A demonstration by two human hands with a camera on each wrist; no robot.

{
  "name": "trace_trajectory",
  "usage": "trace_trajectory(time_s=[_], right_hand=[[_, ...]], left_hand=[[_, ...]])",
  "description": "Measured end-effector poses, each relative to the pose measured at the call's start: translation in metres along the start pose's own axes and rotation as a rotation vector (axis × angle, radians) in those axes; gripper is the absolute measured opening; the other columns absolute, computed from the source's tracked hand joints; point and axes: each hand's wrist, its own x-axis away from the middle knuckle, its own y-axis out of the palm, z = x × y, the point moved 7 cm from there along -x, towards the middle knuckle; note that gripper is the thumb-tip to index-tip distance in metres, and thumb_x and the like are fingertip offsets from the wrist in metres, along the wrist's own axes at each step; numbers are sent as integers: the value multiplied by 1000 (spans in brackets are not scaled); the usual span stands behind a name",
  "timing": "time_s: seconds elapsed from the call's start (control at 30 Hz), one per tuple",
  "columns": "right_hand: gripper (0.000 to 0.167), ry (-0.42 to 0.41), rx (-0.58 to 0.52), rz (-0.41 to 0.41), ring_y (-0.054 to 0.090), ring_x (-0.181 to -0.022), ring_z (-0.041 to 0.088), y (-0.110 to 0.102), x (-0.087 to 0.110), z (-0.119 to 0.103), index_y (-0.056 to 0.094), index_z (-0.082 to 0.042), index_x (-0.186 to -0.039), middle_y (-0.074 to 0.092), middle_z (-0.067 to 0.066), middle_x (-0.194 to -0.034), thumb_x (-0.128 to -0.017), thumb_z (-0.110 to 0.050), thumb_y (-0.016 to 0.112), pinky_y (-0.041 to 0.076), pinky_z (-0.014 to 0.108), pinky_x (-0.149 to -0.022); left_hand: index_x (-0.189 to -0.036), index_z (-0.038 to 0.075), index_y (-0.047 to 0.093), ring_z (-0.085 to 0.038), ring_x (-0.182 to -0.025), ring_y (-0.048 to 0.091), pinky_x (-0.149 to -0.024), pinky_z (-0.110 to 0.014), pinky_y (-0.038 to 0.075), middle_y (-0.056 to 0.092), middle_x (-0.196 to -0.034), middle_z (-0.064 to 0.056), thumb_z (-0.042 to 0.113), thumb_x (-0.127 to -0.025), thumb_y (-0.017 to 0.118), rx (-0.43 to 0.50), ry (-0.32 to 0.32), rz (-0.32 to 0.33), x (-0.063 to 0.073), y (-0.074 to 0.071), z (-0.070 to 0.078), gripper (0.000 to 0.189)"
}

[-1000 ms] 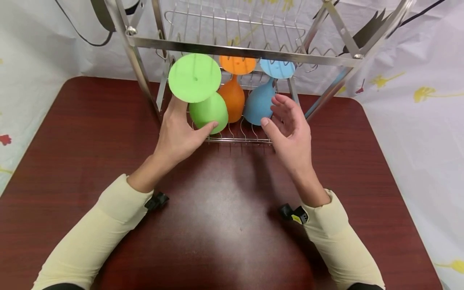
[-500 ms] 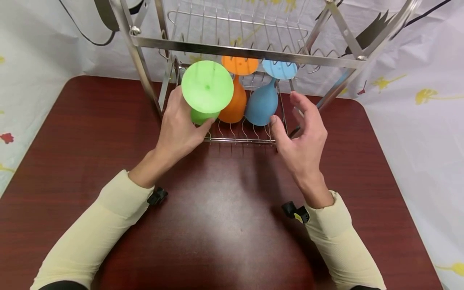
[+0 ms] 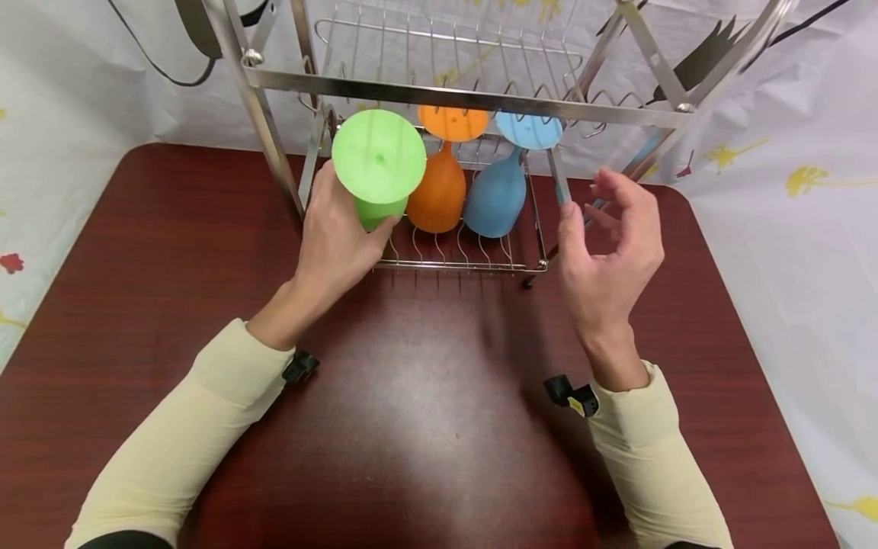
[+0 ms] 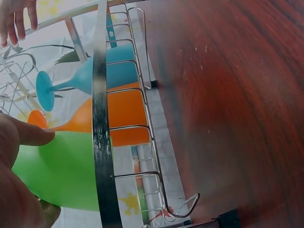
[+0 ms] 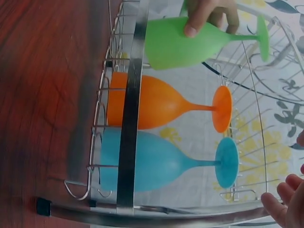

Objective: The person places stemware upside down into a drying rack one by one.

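My left hand [image 3: 336, 229] grips the bowl of a green plastic goblet [image 3: 379, 156], which is upside down with its round foot on top, at the left of the rack's lower tier. The right wrist view shows the green goblet [image 5: 180, 45] with its rim behind the front bar; whether the rim rests on the wires I cannot tell. Beside it stand an orange goblet [image 3: 439, 191] and a blue goblet [image 3: 495, 200], both upside down on the rack [image 3: 453, 91]. My right hand [image 3: 610, 252] is held with loosely bent fingers near the rack's right side, holding nothing.
A metal bar [image 4: 100, 118] runs across the front of the goblets. The upper wire tier [image 3: 446, 46] sits above them. A dark red table [image 3: 425, 427] extends toward me, and a flowered white sheet [image 3: 789, 252] hangs behind and at the sides.
The green goblet went from tilted to more upright, then shifted slightly left with my left hand. My right hand moved right, away from the blue goblet.
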Motion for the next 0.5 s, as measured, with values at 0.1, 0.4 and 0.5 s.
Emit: trace_trajectory(time_s=[0.1, 0.4, 0.5], right_hand=[[28, 6, -1, 34, 61, -93, 20, -4, -2, -1, 67, 4, -108, 64, 13, -102, -83, -9, 65, 57, 29, -78], [29, 36, -30, 124, 57, -93, 25, -12, -2, 9, 64, 1, -109, 54, -4, -105, -81, -5, 63, 53, 24, -74], [34, 54, -41, 146, 55, -94, 23, -14, -2, 18, 60, 0, -113, 52, -2, -108, -80, -1, 62, 54, 26, -74]], left_hand=[[-140, -4, 40, -35, -121, 47, -102, -49, 41, 48, -131, -23, 12, -74, 80, -26, -37, -10, 0, 1, -4, 80], [-140, 0, 41, -35, -123, 45, -105, -46, 39, 48, -133, -22, 12, -76, 77, -42, -91, -37, -1, 7, -11, 74], [-140, 0, 41, -35, -124, 45, -105, -47, 39, 47, -134, -22, 12, -77, 77, -44, -109, -41, -1, 8, -13, 74]])
